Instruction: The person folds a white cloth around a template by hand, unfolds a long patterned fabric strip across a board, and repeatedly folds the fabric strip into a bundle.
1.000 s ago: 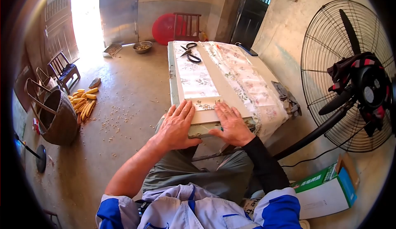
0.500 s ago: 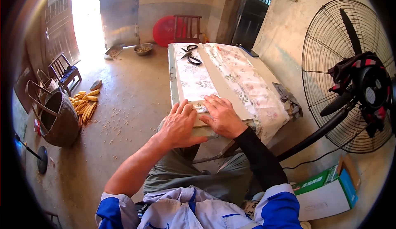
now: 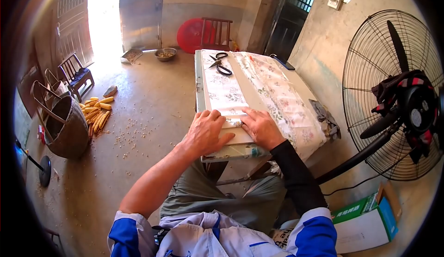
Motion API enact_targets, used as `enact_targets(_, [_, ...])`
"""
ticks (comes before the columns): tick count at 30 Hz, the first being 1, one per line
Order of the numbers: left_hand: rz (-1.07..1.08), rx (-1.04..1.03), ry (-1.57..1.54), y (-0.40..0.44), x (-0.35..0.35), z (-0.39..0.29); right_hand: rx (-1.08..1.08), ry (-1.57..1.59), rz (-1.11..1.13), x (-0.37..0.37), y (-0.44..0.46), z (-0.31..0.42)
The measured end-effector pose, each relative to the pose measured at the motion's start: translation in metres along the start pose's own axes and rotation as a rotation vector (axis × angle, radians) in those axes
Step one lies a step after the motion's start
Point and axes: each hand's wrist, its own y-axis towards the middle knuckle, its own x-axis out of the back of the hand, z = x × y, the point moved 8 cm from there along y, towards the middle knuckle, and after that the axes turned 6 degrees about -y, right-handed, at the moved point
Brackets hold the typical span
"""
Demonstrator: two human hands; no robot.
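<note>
A long strip of floral cloth (image 3: pixel 225 88) lies on the table (image 3: pixel 200 79), its near end folded over. My left hand (image 3: pixel 205 133) rests at the left edge of that fold, fingers bent and drawn together on the cloth. At the fold's right side, my right hand (image 3: pixel 261 128) has its thumb and fingers closed on the cloth edge. Black-handled scissors (image 3: pixel 222 65) lie on the strip's far part. A wider piece of floral cloth (image 3: pixel 282 95) lies to the right and hangs over the near right corner.
A large fan (image 3: pixel 393 95) stands at the right, above a green and white box (image 3: pixel 363 224). A grey rag (image 3: pixel 326 118) and a phone (image 3: pixel 283 62) lie on the table's right side. On the floor at left are a basket (image 3: pixel 69 130) and corn cobs (image 3: pixel 97 113).
My right hand first slid left over the folded end, then moved back right, its fingers now bent at the edge. My left hand's fingers have curled. The view has shifted slightly.
</note>
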Motion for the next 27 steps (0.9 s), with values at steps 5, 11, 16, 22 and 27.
enact_targets(5, [-0.081, 0.01, 0.016, 0.003, 0.0, 0.001, 0.032, -0.063, -0.095, 0.0, 0.0, 0.002])
enact_targets(11, [-0.201, -0.011, 0.043, 0.009, -0.001, 0.01, -0.029, 0.002, -0.156, 0.008, 0.003, 0.005])
enact_targets(16, [-0.239, -0.056, 0.042, 0.006, 0.002, 0.007, -0.028, -0.066, -0.165, 0.0, 0.003, -0.008])
enact_targets(22, [-0.149, -0.086, 0.045, -0.007, 0.01, -0.001, -0.013, -0.001, -0.132, 0.002, -0.011, -0.008])
enact_targets(27, [-0.192, -0.14, -0.012, -0.031, 0.019, -0.016, 0.037, 0.031, -0.158, 0.02, -0.024, 0.011])
